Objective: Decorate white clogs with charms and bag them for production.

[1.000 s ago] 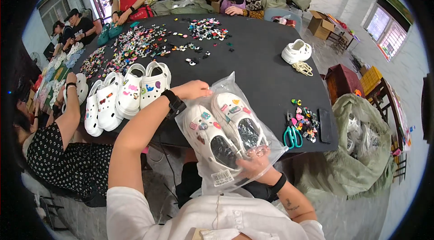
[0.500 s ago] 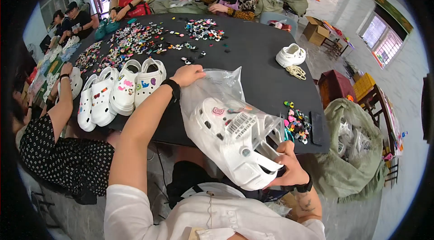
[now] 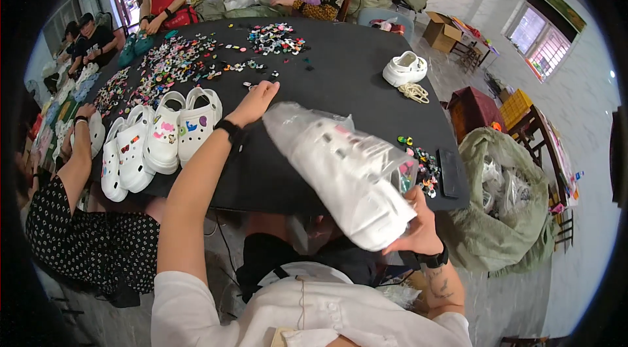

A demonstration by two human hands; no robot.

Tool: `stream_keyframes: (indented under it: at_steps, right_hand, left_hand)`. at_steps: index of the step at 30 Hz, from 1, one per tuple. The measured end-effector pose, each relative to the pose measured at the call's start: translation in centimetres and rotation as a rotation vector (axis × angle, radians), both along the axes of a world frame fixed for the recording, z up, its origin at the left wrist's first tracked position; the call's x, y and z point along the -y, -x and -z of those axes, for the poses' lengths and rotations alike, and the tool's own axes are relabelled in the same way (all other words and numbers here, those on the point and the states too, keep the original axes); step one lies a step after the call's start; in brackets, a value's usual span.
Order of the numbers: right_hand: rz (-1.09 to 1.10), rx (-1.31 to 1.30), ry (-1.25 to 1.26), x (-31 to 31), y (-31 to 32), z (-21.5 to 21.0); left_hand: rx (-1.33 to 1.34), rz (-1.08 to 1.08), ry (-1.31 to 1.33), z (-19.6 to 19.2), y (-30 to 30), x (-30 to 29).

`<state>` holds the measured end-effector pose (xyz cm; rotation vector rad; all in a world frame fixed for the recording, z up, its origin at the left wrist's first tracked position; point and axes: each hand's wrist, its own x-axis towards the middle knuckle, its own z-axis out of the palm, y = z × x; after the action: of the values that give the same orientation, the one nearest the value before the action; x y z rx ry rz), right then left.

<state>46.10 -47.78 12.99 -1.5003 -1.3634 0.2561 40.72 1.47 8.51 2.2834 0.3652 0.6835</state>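
My right hand (image 3: 418, 229) grips the heel end of a pair of white clogs (image 3: 353, 183) inside a clear plastic bag (image 3: 288, 121), tilted over the table's front edge. The bag's far end points up and left, slightly blurred. My left hand (image 3: 256, 104) is off the bag, its fingers stretched out just beyond the bag's tip and holding nothing. Left of my left forearm stand several white clogs with colourful charms (image 3: 190, 126) in a row. Near my right hand lie a small heap of charms (image 3: 426, 167) and a flat black rectangular object (image 3: 449, 173).
Charm piles (image 3: 173, 62) cover the far left of the black table (image 3: 340, 75). A white clog (image 3: 405, 69) and beige cord (image 3: 414, 92) sit far right. A green sack (image 3: 500, 216) of bagged items stands right. A co-worker's arm (image 3: 78, 157) is at left; others work opposite.
My left hand has let go of the bag and its fingers have straightened. The bagged clogs have turned and blurred in my right hand. Across the table, a person now lifts a clear bag.
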Motion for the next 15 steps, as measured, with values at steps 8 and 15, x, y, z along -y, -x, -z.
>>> stream_keyframes:
  at_steps: [8,15]
  right_hand:
    - [0.068,-0.521,-0.324,-3.1,0.0,0.0]
    - [0.015,-0.876,-0.252,-4.2,3.0,-0.5]
  left_hand:
    - [-0.056,0.021,1.435,5.1,5.2,12.0]
    - [0.395,0.416,1.301,5.8,5.7,20.6]
